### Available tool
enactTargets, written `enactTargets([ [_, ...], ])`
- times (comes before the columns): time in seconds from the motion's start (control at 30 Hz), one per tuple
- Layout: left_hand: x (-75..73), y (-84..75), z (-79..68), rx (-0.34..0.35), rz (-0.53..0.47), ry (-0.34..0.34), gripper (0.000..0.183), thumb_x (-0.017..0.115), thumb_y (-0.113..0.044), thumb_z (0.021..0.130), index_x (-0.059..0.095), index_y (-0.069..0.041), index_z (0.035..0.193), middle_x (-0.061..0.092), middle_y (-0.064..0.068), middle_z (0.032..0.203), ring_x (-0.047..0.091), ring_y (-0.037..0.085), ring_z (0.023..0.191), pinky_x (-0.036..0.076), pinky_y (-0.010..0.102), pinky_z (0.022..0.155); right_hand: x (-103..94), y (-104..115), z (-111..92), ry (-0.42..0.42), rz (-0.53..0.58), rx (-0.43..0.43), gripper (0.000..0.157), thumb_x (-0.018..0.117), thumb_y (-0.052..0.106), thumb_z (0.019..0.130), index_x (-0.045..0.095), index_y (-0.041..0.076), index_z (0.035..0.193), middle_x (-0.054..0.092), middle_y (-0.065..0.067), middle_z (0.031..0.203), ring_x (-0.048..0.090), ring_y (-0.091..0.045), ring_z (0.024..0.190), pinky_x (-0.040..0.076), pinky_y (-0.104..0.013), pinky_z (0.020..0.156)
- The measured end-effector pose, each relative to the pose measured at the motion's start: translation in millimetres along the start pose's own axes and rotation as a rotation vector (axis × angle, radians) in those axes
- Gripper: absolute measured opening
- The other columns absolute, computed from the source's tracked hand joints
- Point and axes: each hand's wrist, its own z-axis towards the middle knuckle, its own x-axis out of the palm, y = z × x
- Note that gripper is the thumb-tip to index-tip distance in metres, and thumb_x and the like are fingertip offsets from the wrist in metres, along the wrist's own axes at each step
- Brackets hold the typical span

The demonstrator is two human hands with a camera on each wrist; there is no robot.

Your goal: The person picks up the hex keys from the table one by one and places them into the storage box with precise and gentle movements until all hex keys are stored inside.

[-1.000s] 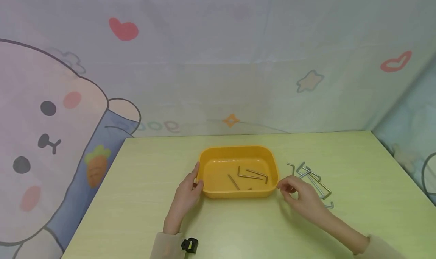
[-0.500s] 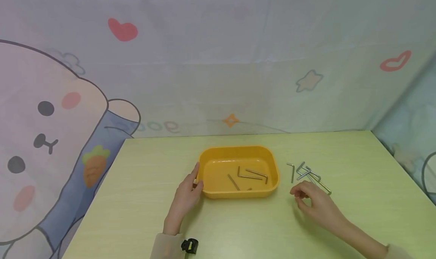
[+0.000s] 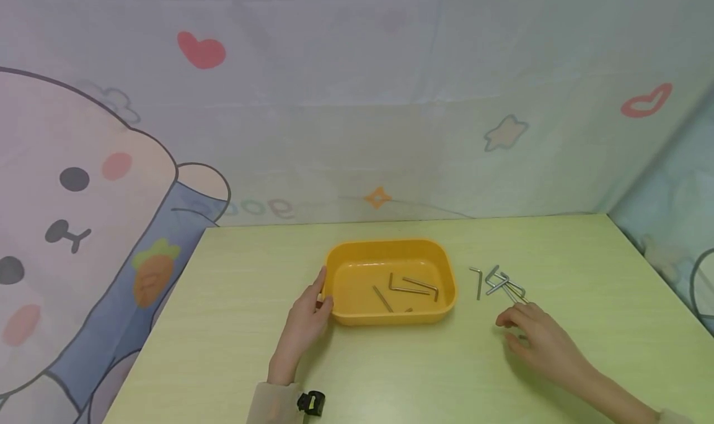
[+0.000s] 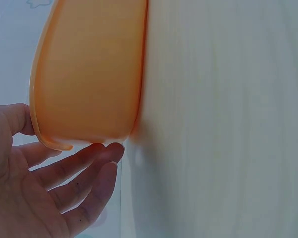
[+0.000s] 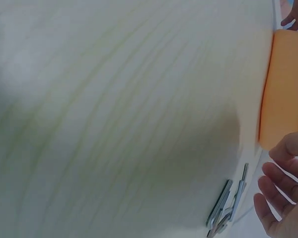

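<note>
My left hand holds the left end of a shallow yellow tray, its thumb at the rim and its fingers against the end wall. Several L-shaped hex keys lie on the tray's floor. Right of the tray, my right hand hovers low over the table with loosely bent fingers and nothing between them. Just beyond it lies a loose pile of silver and brassy hex keys, partly hidden by the hand. The right wrist view shows some hex keys beside the fingers.
One hex key lies apart between the tray and the pile. The pale wooden table ends at a printed cloth backdrop. A black strap sits at the left sleeve.
My right hand has moved away from the tray's right end, rightward and nearer to me, to the front of the hex key pile. The left hand and the tray stay in place.
</note>
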Motion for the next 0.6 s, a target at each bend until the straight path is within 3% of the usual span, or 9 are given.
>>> enactTargets([
  [0.23, 0.2, 1.3, -0.5, -0.004, -0.009, 0.008, 0.06, 0.05, -0.019, 0.098, 0.026, -0.017, 0.153, 0.057, 0.014, 0.13, 0.054, 0.015, 0.081, 0.046, 0.027, 0.068, -0.7, -12.2, -7.7, 0.029, -0.151, -0.069, 0.036, 0.074, -0.003, 0.058, 0.064, 0.019, 0.085, 0.059, 0.011, 0.085, 0.053, -0.012, 0.079, 0.039, -0.025, 0.059],
  [0.47, -0.1, 0.1, 0.2, -0.001, -0.006, 0.004, 0.06, 0.05, -0.02, 0.098, 0.027, -0.018, 0.153, 0.058, 0.014, 0.126, 0.054, 0.015, 0.081, 0.046, 0.027, 0.068, -1.5, -26.2, -14.3, 0.052, -0.174, -0.112, 0.041, 0.072, -0.006, 0.055, 0.062, 0.019, 0.086, 0.057, 0.011, 0.086, 0.052, -0.012, 0.078, 0.046, -0.028, 0.065],
  [0.6, 0.0, -0.8, 0.2, -0.006, -0.006, 0.004, 0.06, 0.05, -0.019, 0.098, 0.026, -0.017, 0.153, 0.058, 0.014, 0.124, 0.054, 0.016, 0.081, 0.046, 0.027, 0.068, -3.2, -29.7, -16.8, 0.051, -0.195, -0.114, 0.038, 0.071, -0.004, 0.056, 0.06, 0.019, 0.084, 0.055, 0.011, 0.083, 0.05, -0.011, 0.076, 0.043, -0.027, 0.062],
])
